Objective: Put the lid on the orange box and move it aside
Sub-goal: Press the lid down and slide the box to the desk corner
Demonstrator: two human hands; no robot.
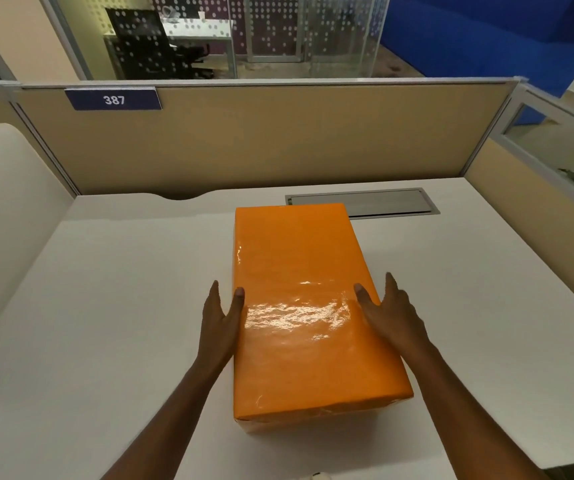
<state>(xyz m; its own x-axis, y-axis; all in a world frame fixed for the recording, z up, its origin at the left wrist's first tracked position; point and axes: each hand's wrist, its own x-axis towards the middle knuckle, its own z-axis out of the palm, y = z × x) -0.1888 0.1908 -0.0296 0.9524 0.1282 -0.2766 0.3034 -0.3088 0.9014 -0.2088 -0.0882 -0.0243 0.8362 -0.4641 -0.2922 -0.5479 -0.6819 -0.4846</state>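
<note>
A glossy orange box [299, 271] lies lengthwise on the white desk, its lid covering the whole top. My left hand [221, 320] rests against the box's left side, thumb on the lid's edge and fingers stretched flat down the side. My right hand [387, 313] is at the right side, thumb lying on the lid and fingers spread beside the edge. Both hands flank the near half of the box. Whether the palms press the sides cannot be told.
The white desk [105, 323] spreads widely to the left and right of the box. A grey cable hatch [382, 202] sits just behind the box. Beige partition walls [278, 143] close the back and right; a cream panel [4, 220] stands at the left.
</note>
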